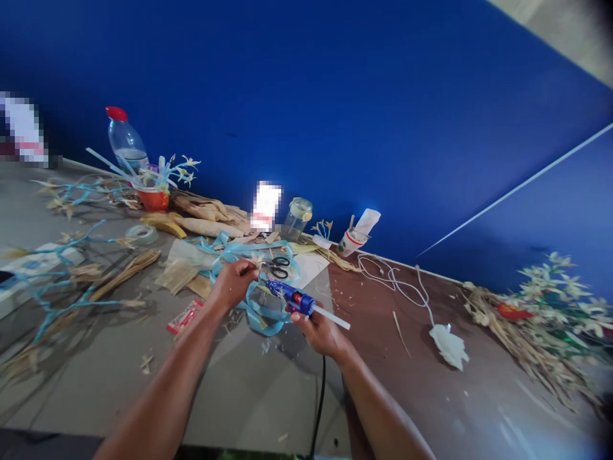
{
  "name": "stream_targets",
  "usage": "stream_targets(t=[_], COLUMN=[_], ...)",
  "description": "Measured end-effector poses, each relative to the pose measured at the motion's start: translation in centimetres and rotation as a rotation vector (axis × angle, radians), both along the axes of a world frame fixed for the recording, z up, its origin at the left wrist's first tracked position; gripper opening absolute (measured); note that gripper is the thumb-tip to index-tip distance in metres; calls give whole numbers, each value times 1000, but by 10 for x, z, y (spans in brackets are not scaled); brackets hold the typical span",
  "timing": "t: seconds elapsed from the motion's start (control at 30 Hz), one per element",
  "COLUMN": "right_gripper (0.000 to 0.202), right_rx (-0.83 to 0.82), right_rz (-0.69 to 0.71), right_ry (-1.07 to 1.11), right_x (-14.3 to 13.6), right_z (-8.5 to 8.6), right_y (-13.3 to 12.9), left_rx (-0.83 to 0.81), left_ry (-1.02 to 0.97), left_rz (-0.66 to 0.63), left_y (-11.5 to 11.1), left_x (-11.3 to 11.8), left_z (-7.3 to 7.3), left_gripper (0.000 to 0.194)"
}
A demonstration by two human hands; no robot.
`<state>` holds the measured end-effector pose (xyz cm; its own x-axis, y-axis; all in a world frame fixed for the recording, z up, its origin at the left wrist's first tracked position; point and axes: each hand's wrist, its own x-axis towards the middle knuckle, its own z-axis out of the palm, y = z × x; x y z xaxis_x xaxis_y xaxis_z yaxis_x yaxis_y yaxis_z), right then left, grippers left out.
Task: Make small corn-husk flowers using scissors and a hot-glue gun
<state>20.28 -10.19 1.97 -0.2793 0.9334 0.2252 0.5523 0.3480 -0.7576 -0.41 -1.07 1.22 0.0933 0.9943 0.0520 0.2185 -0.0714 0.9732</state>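
Note:
My right hand [320, 332] is wrapped round a blue glue gun [287, 292], and a white glue stick [331, 317] pokes out of its back end. The gun's nozzle points up and left, close to my left hand [236, 278]. Between the fingertips of that hand is a small pale flower [257, 260], its lower part hidden by the fingers. Whether nozzle and flower touch I cannot tell. Light-blue ribbon [268, 327] lies in loops under and around both hands. Black-handled scissors [280, 267] rest just beyond the gun.
A red cup [154, 199] with sticks and flowers, a bottle [127, 142], dried husks [205, 214] and a glass jar [297, 217] line the wall. Blue-stemmed flowers [76, 306] lie left. Right are a white cable [397, 281] and dried bouquet [522, 338]. A black cord [320, 409] hangs below.

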Motion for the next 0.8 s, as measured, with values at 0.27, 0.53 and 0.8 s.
stream_targets(t=[0.27, 0.53, 0.8], right_gripper=[42, 43, 42], right_rx=[-30, -26, -15], right_rz=[23, 7, 24], right_ry=[-15, 7, 7], right_x=[1, 1, 2], right_z=[-3, 0, 2], right_y=[2, 1, 0], left_rx=[26, 4, 21], left_ry=[-19, -37, -72], left_rz=[7, 10, 17], left_y=[1, 1, 3], left_x=[1, 2, 0], left_z=[-1, -4, -4], left_gripper=[19, 18, 19])
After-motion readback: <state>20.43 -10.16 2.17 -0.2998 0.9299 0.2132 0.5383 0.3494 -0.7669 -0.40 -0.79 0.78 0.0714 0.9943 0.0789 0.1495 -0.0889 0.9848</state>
